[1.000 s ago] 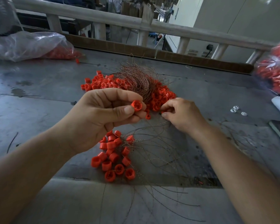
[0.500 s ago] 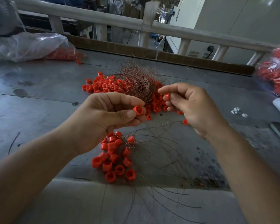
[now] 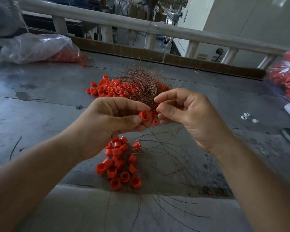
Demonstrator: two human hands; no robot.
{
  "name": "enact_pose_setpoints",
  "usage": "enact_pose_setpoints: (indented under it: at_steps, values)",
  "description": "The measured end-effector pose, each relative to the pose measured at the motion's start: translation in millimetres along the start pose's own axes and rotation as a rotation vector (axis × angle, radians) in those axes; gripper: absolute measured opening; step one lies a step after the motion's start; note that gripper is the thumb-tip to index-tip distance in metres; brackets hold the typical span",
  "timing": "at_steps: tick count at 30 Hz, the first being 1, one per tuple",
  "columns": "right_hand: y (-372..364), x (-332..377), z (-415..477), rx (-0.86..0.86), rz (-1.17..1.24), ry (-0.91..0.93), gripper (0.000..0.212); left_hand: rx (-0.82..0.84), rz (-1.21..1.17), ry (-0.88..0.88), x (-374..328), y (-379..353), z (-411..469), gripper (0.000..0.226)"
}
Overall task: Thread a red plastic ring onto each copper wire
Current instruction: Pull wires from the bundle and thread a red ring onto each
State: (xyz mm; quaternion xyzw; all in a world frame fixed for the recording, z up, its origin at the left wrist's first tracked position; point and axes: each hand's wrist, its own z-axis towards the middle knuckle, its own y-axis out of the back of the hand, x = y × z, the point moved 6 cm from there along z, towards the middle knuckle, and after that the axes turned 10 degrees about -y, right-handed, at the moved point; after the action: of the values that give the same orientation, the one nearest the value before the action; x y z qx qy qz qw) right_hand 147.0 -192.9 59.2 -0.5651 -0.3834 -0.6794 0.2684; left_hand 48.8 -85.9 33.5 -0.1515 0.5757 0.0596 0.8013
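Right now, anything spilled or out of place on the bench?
One stray red ring lies alone beside the plastic bag at far left, apart from the ring pile, likely spilled out. Otherwise nothing stands out.

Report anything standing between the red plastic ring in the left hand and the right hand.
Nothing visible does. The left hand pinches the red plastic ring; the right hand, pinching a second red ring, is just beside it. The tangled copper wire bundle lies behind them.

Bare left forearm (image 3: 34, 173); bare right forearm (image 3: 258, 186)
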Motion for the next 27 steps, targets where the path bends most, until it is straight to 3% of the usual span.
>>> enact_pose_setpoints:
  at_steps: [10, 27]
  values:
    - [-21, 10, -9, -0.128, -0.264, 0.257, 0.023, -0.080, 0.089, -0.080, -4, 4, 1, 0.027]
    - [-24, 13, -12, -0.271, -0.475, 0.385, 0.027, -0.090, 0.307, -0.138, -8, 6, 1, 0.023]
